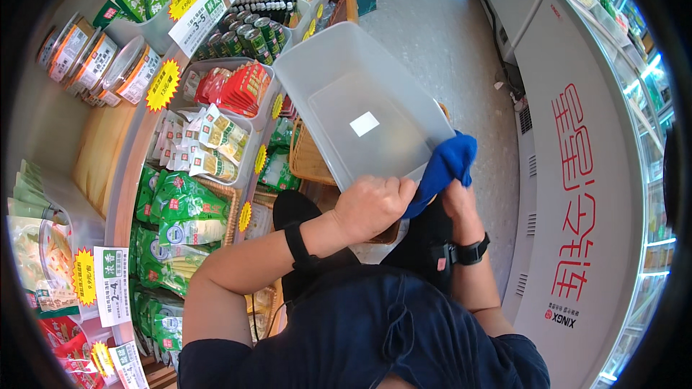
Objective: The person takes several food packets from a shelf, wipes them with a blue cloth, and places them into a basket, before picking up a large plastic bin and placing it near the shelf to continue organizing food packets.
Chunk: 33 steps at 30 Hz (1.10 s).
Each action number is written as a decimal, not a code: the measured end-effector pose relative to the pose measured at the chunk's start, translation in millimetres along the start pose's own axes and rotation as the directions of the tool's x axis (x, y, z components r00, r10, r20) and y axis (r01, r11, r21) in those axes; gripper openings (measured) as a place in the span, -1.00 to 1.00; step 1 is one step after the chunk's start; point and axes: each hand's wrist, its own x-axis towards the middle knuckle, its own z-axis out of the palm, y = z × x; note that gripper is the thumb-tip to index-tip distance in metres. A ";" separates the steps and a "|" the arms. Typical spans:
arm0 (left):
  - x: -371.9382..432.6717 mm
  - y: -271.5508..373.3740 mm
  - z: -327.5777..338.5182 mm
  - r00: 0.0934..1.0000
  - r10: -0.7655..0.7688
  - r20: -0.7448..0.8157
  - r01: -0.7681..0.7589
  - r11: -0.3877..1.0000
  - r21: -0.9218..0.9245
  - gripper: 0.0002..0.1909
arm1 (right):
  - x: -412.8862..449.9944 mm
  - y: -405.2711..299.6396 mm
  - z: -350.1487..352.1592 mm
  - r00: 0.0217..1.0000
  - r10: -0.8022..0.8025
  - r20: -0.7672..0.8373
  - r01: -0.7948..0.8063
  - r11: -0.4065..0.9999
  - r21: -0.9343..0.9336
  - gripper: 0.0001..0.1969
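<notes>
A translucent plastic bin [373, 92] is tilted in front of me, with a small white label [364, 123] on its bottom and no goods inside. My left hand [376, 205] is closed around its near rim, right against a blue cloth [446, 159]. The cloth drapes over the bin's near right corner. Below that corner, my right hand [458, 200] grips the cloth from the outer side; its fingers are partly hidden behind the fabric.
Shelves at left carry plastic bins of red packets [243, 89], white sachets [216, 143], cans [257, 38] and green bags [189, 210]. Wicker baskets [308, 156] stand low behind the bin. A grey floor aisle [427, 27] runs beside a white freezer cabinet [562, 173] at right.
</notes>
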 end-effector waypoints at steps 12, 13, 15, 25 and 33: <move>-0.7 -25.1 -36.1 0.921 -0.203 -0.333 0.166 0.976 -0.138 -0.54 | 18.4 -8.2 -10.2 0.992 0.028 -0.123 -0.008 0.986 0.166 -0.73; -1.4 -36.0 -42.4 0.849 -0.403 -0.341 0.325 0.908 -0.263 -0.43 | 18.4 -7.5 -15.2 0.992 0.031 -0.123 -0.013 0.989 0.150 -0.73; -6.1 -48.0 -30.8 0.644 -0.760 -0.083 0.555 0.540 -0.633 -0.36 | 12.7 -10.7 -5.7 0.989 -0.041 -0.141 0.056 0.993 0.105 -0.72; -9.5 -31.9 10.2 0.621 -0.457 0.637 0.317 -0.597 -0.737 -0.37 | 22.5 -13.5 2.0 0.861 -0.507 -0.042 0.508 0.861 0.019 -0.56; 0.9 -9.0 13.0 0.641 -0.505 0.578 0.146 -0.659 -0.738 -0.37 | 22.2 -1.8 8.9 0.913 -0.395 -0.102 0.407 0.902 0.145 -0.72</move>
